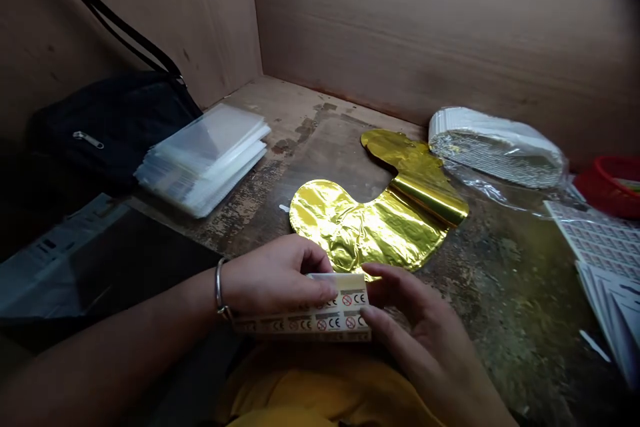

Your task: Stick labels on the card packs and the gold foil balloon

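My left hand (280, 280) grips a sheet of CE-mark stickers (320, 320), thumb on top of the printed face and fingers behind it. At the sheet's right end, my right hand (420, 327) has its thumb and fingertips at the edge, curled around the corner; whether a sticker is between them is too small to make out. Just beyond both hands lies a shiny gold foil balloon (370, 227), flat and uninflated, with a curved shape and a fold across its right part.
A stack of clear plastic sleeves (205, 160) lies left, beside a dark bag (110, 127). On the right are a plastic-wrapped white bundle (495, 143), a red basket (607, 187) and printed sheets (600, 240). Wooden walls (425, 27) close off the back.
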Motion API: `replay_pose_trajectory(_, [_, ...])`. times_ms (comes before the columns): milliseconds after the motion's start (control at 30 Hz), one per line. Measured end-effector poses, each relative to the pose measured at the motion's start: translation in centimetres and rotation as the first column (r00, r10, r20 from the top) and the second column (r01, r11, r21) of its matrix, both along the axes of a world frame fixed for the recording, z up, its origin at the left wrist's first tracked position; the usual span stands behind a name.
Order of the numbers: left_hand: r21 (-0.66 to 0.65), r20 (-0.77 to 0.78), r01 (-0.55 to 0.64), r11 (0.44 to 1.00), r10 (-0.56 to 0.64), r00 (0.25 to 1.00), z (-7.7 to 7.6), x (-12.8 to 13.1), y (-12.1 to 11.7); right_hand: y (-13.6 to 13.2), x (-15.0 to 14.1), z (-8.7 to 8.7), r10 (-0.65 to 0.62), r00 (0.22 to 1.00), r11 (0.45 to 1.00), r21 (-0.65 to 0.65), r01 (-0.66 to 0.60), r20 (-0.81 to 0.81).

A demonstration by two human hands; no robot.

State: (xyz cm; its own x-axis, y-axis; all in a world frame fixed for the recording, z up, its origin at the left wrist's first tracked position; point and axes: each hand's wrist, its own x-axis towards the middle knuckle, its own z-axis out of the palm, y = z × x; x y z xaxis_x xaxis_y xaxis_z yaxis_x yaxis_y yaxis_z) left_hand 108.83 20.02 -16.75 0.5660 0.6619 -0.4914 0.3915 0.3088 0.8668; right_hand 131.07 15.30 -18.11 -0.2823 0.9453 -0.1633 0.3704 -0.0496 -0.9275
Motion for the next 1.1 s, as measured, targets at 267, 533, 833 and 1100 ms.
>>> replay_pose_trajectory(267, [0.017, 0.028, 0.0, 1.0, 0.0, 1.0, -0.8, -0.4, -1.2, -0.2, -0.4, -0.8, -0.148, 0.969, 0.936, -0.344, 0.074, -0.197])
replay_pose_trajectory(533, [-0.001, -0.016, -0.1, 0.995, 0.1, 0.995, -1.8, -2.3, -2.6, -1.3, 1.8, -1.0, -0.138, 0.973, 0.988, 0.087, 0.124, 0.185])
replay_pose_trajectory(833, [-0.05, 0.106, -0.075, 0.996, 0.08, 0.991, -1.6, -0.1, -3.1, -0.2, -1.1, 1.5, 0.102, 0.883, 0.766, 0.531, -0.363, 0.457])
replay_pose_trajectory(1100, [-0.035, 0.1, -0.074, 0.997, 0.077, 0.992, -2.3, 0.5, -3.4, -0.4, -0.7, 0.7, 0.076, 0.862, 0.787, 0.5, -0.361, 0.501])
